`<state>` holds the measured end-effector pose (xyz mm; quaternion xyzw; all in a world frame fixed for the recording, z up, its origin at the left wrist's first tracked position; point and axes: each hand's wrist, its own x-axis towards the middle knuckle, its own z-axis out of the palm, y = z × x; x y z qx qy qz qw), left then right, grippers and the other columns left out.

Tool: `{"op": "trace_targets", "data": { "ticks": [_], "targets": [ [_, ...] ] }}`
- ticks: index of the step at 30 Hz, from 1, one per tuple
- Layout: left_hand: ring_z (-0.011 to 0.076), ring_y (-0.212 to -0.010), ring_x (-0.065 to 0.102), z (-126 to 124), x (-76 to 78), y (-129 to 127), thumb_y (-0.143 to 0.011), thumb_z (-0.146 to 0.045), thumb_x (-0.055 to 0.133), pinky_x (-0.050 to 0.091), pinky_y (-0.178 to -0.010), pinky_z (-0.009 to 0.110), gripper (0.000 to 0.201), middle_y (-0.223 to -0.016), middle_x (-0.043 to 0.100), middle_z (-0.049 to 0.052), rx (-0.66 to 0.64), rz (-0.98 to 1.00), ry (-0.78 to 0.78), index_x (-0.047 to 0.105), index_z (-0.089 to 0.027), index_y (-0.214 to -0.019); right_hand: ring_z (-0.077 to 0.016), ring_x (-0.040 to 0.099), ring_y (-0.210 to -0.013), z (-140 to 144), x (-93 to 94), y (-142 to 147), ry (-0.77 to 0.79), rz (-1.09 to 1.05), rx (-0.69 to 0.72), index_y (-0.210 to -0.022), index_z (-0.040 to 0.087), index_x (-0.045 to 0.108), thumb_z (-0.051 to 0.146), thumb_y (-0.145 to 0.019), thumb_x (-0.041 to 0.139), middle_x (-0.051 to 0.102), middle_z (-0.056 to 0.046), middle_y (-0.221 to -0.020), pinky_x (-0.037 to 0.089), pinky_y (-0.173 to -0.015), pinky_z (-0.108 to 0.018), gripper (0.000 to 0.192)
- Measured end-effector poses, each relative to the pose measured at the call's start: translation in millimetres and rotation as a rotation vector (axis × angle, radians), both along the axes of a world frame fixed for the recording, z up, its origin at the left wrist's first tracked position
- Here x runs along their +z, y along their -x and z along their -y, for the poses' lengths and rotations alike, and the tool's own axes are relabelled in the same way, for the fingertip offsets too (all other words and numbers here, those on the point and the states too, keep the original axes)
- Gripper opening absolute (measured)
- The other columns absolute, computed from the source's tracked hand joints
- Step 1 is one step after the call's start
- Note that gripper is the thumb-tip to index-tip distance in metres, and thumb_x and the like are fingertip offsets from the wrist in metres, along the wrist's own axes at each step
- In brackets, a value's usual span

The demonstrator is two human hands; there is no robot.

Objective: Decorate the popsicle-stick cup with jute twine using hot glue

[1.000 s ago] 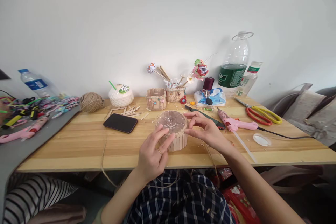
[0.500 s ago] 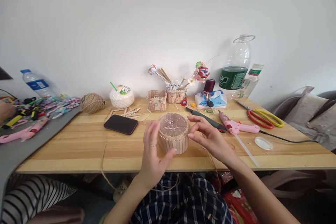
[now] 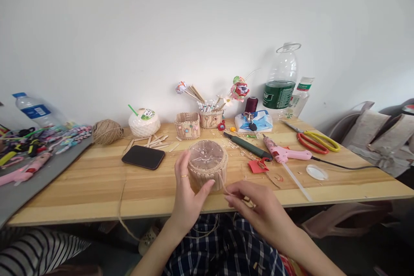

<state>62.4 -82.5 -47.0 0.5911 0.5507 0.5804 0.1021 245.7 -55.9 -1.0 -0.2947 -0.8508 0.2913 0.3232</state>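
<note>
1. The round stick box (image 3: 207, 167) stands near the front edge of the wooden table (image 3: 97, 181), its clear plastic top facing up.
2. The left hand (image 3: 187, 194) cups the box's left side, fingers spread wide along the wall and thumb pressed low on its front.
3. The right hand (image 3: 255, 207) is just in front of the box at the table edge, fingertips pinched narrowly on a strand of twine (image 3: 226, 189) that runs to the box's base.
4. A black phone (image 3: 143, 157) lies to the left.
5. Right of the box lie a red scrap (image 3: 258, 166) and a pink glue gun (image 3: 284, 154).
6. Scissors (image 3: 315, 142) rest farther right.
7. A twine ball (image 3: 106, 131) sits at the back left.
</note>
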Motion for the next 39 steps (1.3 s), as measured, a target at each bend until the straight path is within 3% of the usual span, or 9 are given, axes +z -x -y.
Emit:
{"op": "trace_targets", "data": {
  "ticks": [5,10,13,18,22,26,30,39],
  "targets": [
    [0.0277,-0.139,0.025,-3,1.7,-2,-0.085,-0.031,0.06,0.021,-0.114,0.051,0.063,-0.145,0.028,0.01,0.025,0.017,0.0,0.027,-0.031,-0.139,-0.0163,0.06,-0.065,11,-2.3,7,-0.255,0.13,0.059,-0.089,0.017,0.061,0.025,-0.096,0.041,0.066,-0.005,-0.074,0.043,-0.059,-0.027,0.022],
    [0.0314,-0.142,0.018,-6,-2.9,-3,-0.079,-0.032,0.068,0.017,-0.115,0.056,0.081,-0.15,0.017,0.012,0.031,0.087,0.042,0.019,-0.03,-0.142,-0.0177,0.06,-0.063,6,7.3,-8,-0.36,0.203,0.153,-0.09,0.017,0.063,0.04,-0.097,0.038,0.066,-0.005,-0.072,0.04,-0.055,-0.028,0.034],
    [0.0324,-0.142,0.017,-7,-4.0,-5,-0.078,-0.032,0.069,0.014,-0.115,0.057,0.084,-0.151,0.015,0.012,0.024,0.108,0.045,0.016,-0.03,-0.143,-0.0178,0.063,-0.067,-3,11.4,-28,-0.377,0.173,0.048,-0.092,0.018,0.063,0.035,-0.098,0.037,0.068,-0.006,-0.075,0.043,-0.058,-0.028,0.031],
    [0.0323,-0.141,0.019,-8,0.8,-10,-0.079,-0.033,0.068,0.019,-0.114,0.056,0.079,-0.147,0.021,0.012,0.072,0.044,-0.003,0.021,-0.03,-0.142,-0.023,0.067,-0.079,-12,1.0,-36,-0.195,0.174,-0.166,-0.094,0.021,0.062,0.039,-0.091,0.051,0.072,-0.007,-0.088,0.049,-0.067,-0.033,0.022],
    [0.0325,-0.138,0.025,-10,9.3,-10,-0.081,-0.029,0.066,0.022,-0.112,0.058,0.058,-0.142,0.03,0.011,0.146,-0.12,-0.099,0.039,-0.029,-0.133,-0.0216,0.066,-0.09,-10,-9.7,-9,0.11,0.001,-0.061,-0.105,0.022,0.06,0.041,-0.083,0.062,0.07,-0.006,-0.1,0.051,-0.078,-0.035,0.028],
    [0.0304,-0.139,0.024,-11,16.9,-7,-0.085,-0.018,0.059,0.025,-0.11,0.058,0.03,-0.127,0.055,0.006,0.073,-0.367,-0.203,0.059,-0.028,-0.113,-0.0153,0.063,-0.075,-17,-10.8,10,0.311,-0.207,0.018,-0.084,0.02,0.059,0.038,-0.086,0.056,0.066,-0.002,-0.08,0.05,-0.068,-0.027,0.018],
    [0.0286,-0.132,0.037,-12,19.3,-7,-0.086,-0.014,0.056,0.034,-0.106,0.056,0.028,-0.114,0.065,0.005,-0.004,-0.357,-0.201,0.06,-0.026,-0.111,-0.0122,0.053,-0.059,-33,-7.3,10,0.273,-0.251,-0.063,-0.075,0.019,0.055,0.043,-0.088,0.051,0.055,0.002,-0.065,0.044,-0.053,-0.024,0.027],
    [0.0272,-0.118,0.047,-15,19.8,-13,-0.08,-0.013,0.058,0.04,-0.1,0.054,0.021,-0.101,0.067,0.005,0.051,-0.288,-0.222,0.061,-0.022,-0.098,-0.0129,0.042,-0.057,-47,-6.3,14,0.046,-0.206,-0.24,-0.073,0.019,0.06,0.038,-0.084,0.058,0.05,0.001,-0.06,0.032,-0.052,-0.026,0.022]
  ]
}}
